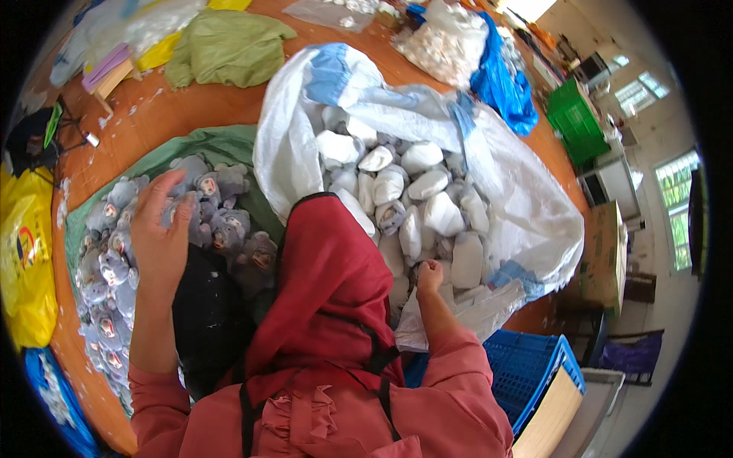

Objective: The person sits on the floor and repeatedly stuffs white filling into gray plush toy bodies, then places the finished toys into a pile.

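My left hand (162, 221) is raised over a pile of small grey plush toys (114, 267) on a green cloth sack (259, 145). Its fingers are stretched apart and nothing shows in them. At the near side of a large white woven sack (527, 206), my right hand (430, 277) has its fingers closed. Whatever they may grip is hidden. Around that hand lie several white and grey stuffed pieces (443, 214), some showing a grey plush face. A dark red apron (328, 259) covers my lap between the two piles.
A blue plastic crate (523, 366) with a board stands at my right. Beyond it are a cardboard box (603, 256) and green crates (574, 122). Yellow bags (27, 259) lie at far left. An olive cloth (225, 47) and a bag of white pieces (447, 46) lie farther off.
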The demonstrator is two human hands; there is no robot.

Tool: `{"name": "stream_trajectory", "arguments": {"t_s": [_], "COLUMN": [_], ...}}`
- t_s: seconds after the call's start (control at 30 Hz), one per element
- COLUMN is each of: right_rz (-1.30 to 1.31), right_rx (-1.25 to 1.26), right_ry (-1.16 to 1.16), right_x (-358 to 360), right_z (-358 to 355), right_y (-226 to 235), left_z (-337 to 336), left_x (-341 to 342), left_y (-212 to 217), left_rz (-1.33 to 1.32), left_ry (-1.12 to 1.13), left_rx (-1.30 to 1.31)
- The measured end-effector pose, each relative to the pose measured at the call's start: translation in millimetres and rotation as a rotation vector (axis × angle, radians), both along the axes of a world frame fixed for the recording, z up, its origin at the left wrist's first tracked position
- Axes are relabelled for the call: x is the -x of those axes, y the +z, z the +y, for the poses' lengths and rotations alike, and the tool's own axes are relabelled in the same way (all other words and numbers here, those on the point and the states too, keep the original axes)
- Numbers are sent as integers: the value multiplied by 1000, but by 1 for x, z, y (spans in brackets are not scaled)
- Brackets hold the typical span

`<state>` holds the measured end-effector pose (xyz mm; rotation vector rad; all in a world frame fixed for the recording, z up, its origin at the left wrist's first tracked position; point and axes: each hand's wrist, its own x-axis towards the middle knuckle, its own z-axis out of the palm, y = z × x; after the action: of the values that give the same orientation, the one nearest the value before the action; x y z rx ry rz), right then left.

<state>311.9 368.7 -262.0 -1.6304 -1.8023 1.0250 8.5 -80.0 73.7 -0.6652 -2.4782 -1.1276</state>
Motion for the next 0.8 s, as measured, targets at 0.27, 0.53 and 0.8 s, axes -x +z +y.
{"name": "stream_trajectory", "arguments": {"t_s": [0.27,0.53,0.8], "right_rz": [-782,-658,96], "right_rx": [194,412,620], "right_ry": [187,406,-220], "right_x": [-87,-79,-50], "right_z": [-41,-66,-81], "right_y": [-66,-46,-115], "left_z": [83,74,66], "left_x": [-8,4,10], "left_y": [5,-49,-61], "left_rz": [-97,-401,-597], "left_ry": [-360,-314,-294], "left_rx": [25,-9,-129]}}
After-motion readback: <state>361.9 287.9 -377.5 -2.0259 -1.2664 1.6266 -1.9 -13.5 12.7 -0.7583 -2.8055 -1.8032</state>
